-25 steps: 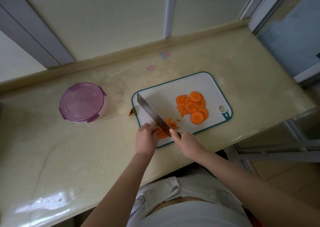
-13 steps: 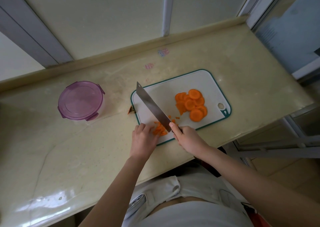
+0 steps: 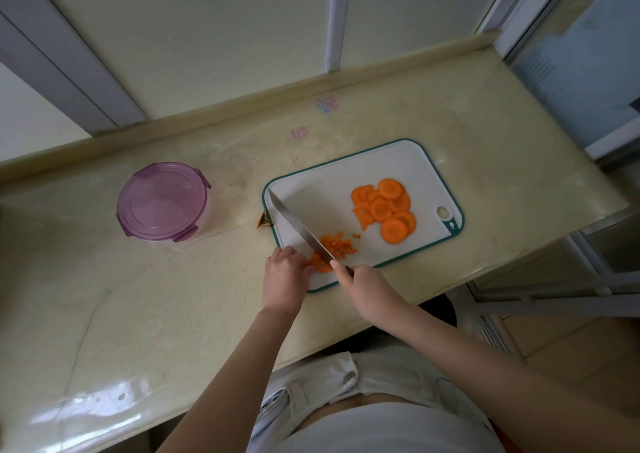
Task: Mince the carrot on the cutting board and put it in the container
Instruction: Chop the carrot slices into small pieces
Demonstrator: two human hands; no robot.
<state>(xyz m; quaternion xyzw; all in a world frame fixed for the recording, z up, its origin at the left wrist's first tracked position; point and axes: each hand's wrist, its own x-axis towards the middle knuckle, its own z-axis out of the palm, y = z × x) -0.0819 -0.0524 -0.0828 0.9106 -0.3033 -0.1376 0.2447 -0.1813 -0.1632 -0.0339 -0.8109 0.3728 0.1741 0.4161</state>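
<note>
Nearest you, your left hand (image 3: 284, 276) sits at the near left corner of the cutting board (image 3: 346, 165). Its fingers are curled in a claw and clamped down on a small stack of carrot strips (image 3: 317, 264), knuckles just beside the blade. Your right hand (image 3: 367, 284) is wrapped tight round the handle of the knife (image 3: 298, 227), one finger stretched forward onto the heel of the blade. The handle itself is mostly hidden in your fist. The blade runs away and to the left, its tip near the board's far left corner. Whether the edge is through the strips cannot be told.

Just right of the blade lies the minced carrot (image 3: 337, 245), a loose heap of small bits. Expect these to be light and apt to scatter or cling to the steel, so scoop them rather than pinch them. The strips look stiff and hard, with cut faces that may slide. Hold them from above, fingertips tucked back.

Farther right, the carrot slices (image 3: 384, 210) lie overlapped in a pile, uncut. Flat rounds should sit steady if you stack only a few.

Far left, well apart from the board, the container (image 3: 162, 203) stands on the counter (image 3: 138, 331) with its purple lid on. The lid must come off before any carrot goes in.
</note>
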